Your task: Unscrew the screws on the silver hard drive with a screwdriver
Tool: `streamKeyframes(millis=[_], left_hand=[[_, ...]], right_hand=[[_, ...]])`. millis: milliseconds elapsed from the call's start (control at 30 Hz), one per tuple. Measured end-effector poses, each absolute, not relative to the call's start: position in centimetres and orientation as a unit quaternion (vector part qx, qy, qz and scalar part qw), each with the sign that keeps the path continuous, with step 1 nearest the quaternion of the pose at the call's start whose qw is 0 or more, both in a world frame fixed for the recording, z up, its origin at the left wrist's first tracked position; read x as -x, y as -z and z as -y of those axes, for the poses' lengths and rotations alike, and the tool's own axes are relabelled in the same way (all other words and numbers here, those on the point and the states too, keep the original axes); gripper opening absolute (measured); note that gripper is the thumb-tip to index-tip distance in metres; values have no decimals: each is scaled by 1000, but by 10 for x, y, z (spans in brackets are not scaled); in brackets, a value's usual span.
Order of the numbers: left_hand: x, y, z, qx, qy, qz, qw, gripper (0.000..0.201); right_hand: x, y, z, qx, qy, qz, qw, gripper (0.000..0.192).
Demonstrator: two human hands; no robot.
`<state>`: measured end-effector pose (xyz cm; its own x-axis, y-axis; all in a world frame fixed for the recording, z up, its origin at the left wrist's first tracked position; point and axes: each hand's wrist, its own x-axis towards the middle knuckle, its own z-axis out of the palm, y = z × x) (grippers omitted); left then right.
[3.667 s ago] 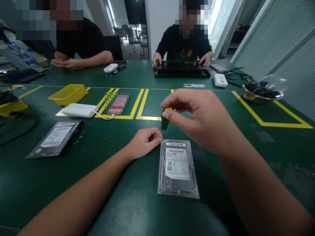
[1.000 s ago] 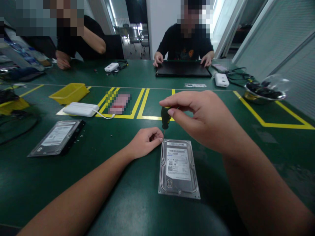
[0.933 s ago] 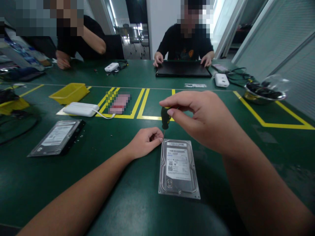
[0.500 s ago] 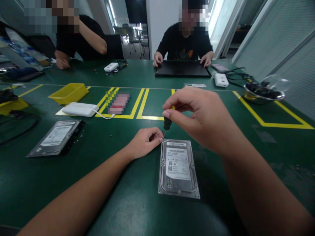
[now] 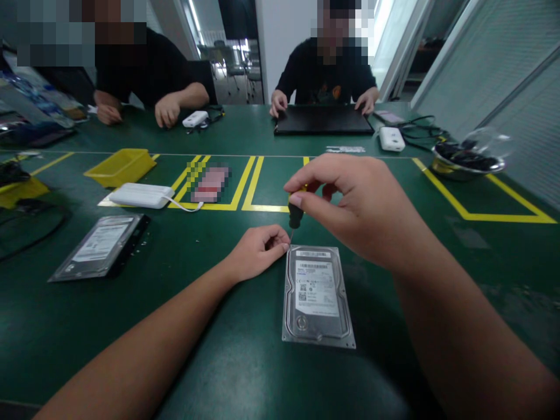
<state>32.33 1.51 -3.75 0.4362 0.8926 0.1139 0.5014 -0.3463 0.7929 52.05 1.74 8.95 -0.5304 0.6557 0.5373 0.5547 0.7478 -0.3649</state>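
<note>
A silver hard drive (image 5: 318, 297) with a white label lies flat on the green table before me. My right hand (image 5: 345, 204) is closed around a small screwdriver (image 5: 295, 217) with a dark and yellow handle. Its thin shaft points down, nearly upright, to the drive's far left corner. At that same corner my left hand (image 5: 260, 252) is closed, thumb and fingertips pinching the drive's edge beside the screwdriver tip. The tip and any screw under it are too small to make out.
Another hard drive (image 5: 98, 245) lies at left, with tiny pieces beside it. Beyond are a white power bank (image 5: 142, 195), a yellow tray (image 5: 120, 166) and a metal bowl (image 5: 468, 166) of dark parts. Across the table, one person holds a black laptop (image 5: 324, 119); another sits at left.
My right hand and the screwdriver have shifted slightly left, the handle turning a little more upright. My left hand stays at the corner. The person at far left has lowered a hand to the table.
</note>
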Motion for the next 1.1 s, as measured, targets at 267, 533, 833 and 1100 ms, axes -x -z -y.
streamKeyframes(millis=[267,533,833,1100], left_hand=[[-324,37,-15,-773,-275,-456,346,10],[-324,38,-15,-774,-278,-457,339,10],[-324,37,-13,-775,-281,-458,332,10],[-324,38,-13,-782,-278,-454,323,12]], right_hand=[[-520,-88,-18,361,-88,863,342,14],[-520,-91,-14,361,-94,866,333,14],[-520,-90,-14,344,-90,870,341,15],[-520,-90,-14,336,-111,866,353,15]])
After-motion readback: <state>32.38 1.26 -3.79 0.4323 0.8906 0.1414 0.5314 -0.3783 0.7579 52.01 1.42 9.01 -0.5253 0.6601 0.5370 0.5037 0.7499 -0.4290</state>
